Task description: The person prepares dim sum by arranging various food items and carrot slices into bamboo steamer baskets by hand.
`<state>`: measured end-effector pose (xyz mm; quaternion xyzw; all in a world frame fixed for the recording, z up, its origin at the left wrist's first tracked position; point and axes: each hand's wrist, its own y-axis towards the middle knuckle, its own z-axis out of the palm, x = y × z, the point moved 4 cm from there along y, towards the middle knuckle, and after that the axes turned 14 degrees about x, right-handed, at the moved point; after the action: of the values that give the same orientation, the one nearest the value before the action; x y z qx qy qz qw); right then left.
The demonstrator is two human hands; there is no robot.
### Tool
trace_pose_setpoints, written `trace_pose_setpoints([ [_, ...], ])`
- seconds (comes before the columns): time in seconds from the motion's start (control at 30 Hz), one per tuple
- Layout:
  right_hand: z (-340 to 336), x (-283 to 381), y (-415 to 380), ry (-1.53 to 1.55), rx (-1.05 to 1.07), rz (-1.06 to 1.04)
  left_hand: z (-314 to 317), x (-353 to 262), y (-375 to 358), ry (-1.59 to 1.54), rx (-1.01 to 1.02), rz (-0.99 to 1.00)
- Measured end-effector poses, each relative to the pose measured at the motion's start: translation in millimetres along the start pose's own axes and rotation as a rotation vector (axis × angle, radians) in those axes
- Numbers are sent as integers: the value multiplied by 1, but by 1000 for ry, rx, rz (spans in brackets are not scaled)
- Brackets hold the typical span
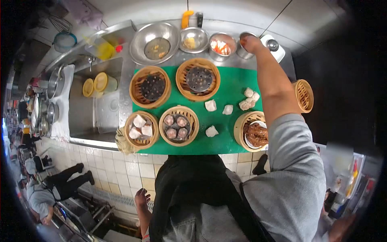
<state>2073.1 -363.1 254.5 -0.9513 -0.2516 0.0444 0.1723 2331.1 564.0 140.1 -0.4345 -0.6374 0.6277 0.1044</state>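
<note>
My right hand (pixel 250 43) reaches into a small metal container (pixel 244 52) at the back of the counter; its fingertips are hidden inside. My left hand (pixel 142 198) hangs below the counter edge, fingers slightly curled and apart, holding nothing. On the green mat (pixel 161 150) stand two bamboo steamers with dark perforated liners (pixel 153 87) (pixel 199 79). In front, one steamer (pixel 142 130) holds white pieces and another (pixel 179 125) holds several round dumplings. Loose white dumplings (pixel 210 105) lie to the right. A steamer at the right (pixel 240 131) holds a plate of brown food (pixel 256 135).
Along the back are a large metal bowl (pixel 141 40), a small one (pixel 194 36), and a bowl of red and white pieces (pixel 222 46). The sink (pixel 109 109) lies left. Another steamer (pixel 303 96) is at the right. A person (pixel 42 197) is at lower left.
</note>
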Motion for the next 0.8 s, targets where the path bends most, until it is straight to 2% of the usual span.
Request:
trace_pose_setpoints([
  [0.07, 6, 1, 9, 36, 72, -53, 7, 15, -10, -46, 45, -106],
  [0.1, 9, 0, 9, 39, 83, -60, 12, 21, -15, 87, 6, -116],
  [0.2, 3, 0, 5, 122, 78, -110, 36, 0, -38, 201, 26, -149],
  [0.27, -8, 3, -4, 212, 15, 4, 36, 6, -31, 245, 34, -162],
  [0.3, -7, -5, 1, 325, 17, 62, 25, 20, -8, 305, 86, -70],
  [0.33, -13, -6, 3, 218, 40, 17, 15, 34, 11, 366, 136, 19],
  [0.37, -19, -2, -7, 294, 49, 31, 19, 21, 7, 258, 134, 114],
  [0.4, -24, 1, -18, 368, 55, 52, 17, 13, 9, -28, 66, -31],
  [0.5, -15, 7, -20, 195, 89, -67, 22, -31, 11, 47, 14, -16],
  [0.67, -11, 17, -27, 190, 19, -68, 29, -78, 19, 77, 6, 71],
  [0.73, -20, 11, -34, 366, -88, 56, 27, -79, 25, 84, 39, 99],
  [0.8, -32, 10, -43, 413, -138, 72, 29, -74, 28, 88, 73, 125],
])
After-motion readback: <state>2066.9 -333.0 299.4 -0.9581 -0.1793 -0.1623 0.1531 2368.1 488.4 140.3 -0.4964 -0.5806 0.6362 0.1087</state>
